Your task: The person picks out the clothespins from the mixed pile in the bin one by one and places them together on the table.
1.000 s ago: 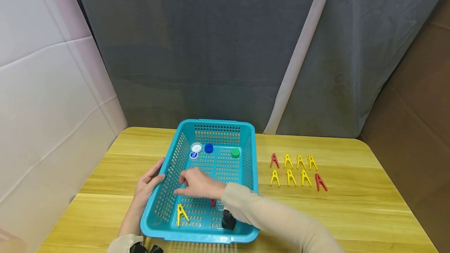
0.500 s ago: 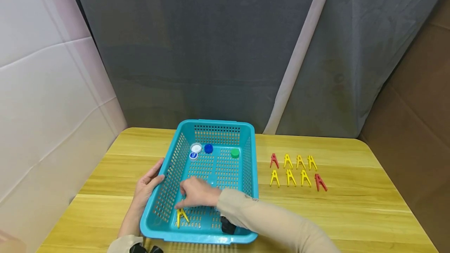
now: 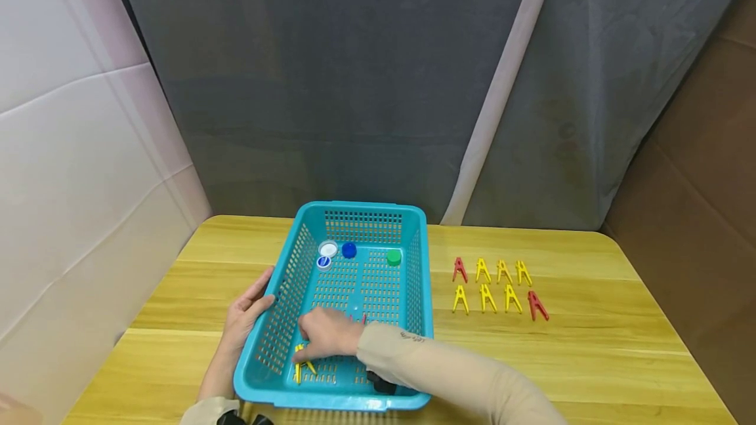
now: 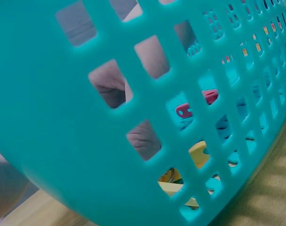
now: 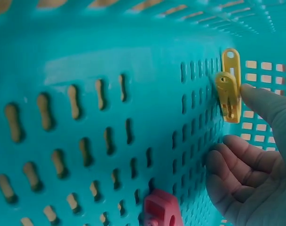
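A turquoise plastic basket (image 3: 420,261) stands at the front of the wooden table. My left hand (image 3: 243,320) rests against its left side, fingers extended along the wall. Inside the basket is my right hand (image 3: 327,334). Its thumb touches a yellow clothespin (image 5: 230,89) near the basket's near left corner, while the other fingers bend loosely below, close to the basket floor. A red clothespin (image 5: 162,208) lies on that floor, mostly hidden behind the right wrist in the head view.
Toward the basket's far end lie a white cap (image 3: 328,249), a blue-and-white cap (image 3: 323,262), a blue cap (image 3: 349,250) and a green cap (image 3: 394,257). Right of the basket, yellow clothespins (image 3: 485,298) and red clothespins (image 3: 537,305) stand in two rows.
My right hand has moved nearer within the basket, from above the yellow clothespin down onto its top end. The left hand and basket have stayed in place.
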Tool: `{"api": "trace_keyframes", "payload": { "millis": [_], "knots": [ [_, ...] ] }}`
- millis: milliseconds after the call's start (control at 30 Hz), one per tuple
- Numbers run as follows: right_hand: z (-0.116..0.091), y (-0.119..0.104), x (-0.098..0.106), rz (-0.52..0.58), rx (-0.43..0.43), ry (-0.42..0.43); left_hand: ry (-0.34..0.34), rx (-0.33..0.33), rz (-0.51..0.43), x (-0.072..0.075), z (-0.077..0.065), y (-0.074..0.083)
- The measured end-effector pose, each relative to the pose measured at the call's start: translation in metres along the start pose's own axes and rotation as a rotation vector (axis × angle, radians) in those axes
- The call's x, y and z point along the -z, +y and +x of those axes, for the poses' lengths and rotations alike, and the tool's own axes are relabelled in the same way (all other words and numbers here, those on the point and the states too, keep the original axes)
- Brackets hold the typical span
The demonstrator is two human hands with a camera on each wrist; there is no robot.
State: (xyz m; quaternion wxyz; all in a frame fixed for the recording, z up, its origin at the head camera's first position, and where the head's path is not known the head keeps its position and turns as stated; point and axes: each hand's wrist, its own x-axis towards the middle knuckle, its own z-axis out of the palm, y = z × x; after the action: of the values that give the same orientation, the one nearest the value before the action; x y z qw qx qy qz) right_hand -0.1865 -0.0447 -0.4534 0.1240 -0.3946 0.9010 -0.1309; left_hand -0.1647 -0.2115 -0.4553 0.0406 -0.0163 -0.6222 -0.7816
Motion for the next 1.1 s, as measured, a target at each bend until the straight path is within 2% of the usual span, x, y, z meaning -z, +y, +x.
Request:
{"api": "trace_keyframes", "payload": {
  "millis": [367,533,867,1100],
  "knots": [
    [-0.002,-0.002,-0.001,-0.016,-0.023,-0.048,-0.010,-0.016,-0.013,0.001,0.000,-0.001],
    [-0.001,-0.002,-0.001,-0.046,-0.034,-0.027,-0.018,-0.035,-0.021,0.002,0.000,-0.002],
    [0.002,0.004,0.004,-0.003,-0.051,0.020,-0.022,-0.039,-0.037,0.002,0.000,-0.002],
    [0.000,0.007,0.021,0.111,-0.115,0.096,-0.022,-0.060,-0.022,0.002,0.000,-0.002]
  ]
}}
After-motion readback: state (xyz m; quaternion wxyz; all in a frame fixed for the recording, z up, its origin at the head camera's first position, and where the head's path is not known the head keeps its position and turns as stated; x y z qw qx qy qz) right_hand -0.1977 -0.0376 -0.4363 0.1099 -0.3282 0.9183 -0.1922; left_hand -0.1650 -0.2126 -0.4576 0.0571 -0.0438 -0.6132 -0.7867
